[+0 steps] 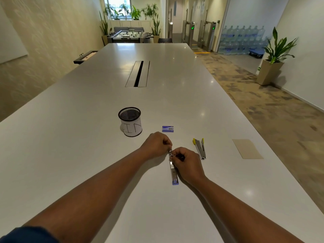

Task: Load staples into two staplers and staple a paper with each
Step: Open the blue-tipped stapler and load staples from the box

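Observation:
A blue-tipped metal stapler (173,172) lies opened out flat on the white table (105,95), its blue end toward me. My left hand (156,144) pinches its far end. My right hand (186,163) rests over its middle, fingertips closed on something small and shiny at the stapler's channel, likely staples. A yellow-handled stapler (199,148) lies open to the right, apart from both hands. A small blue staple box (167,129) sits just beyond my hands. A brown sheet of paper (247,148) lies far right.
A black mesh cup (130,121) wrapped in white paper stands left of the staple box. A cable slot (138,73) runs down the table's middle. The table's right edge drops to carpeted floor, with a potted plant (273,55) beyond.

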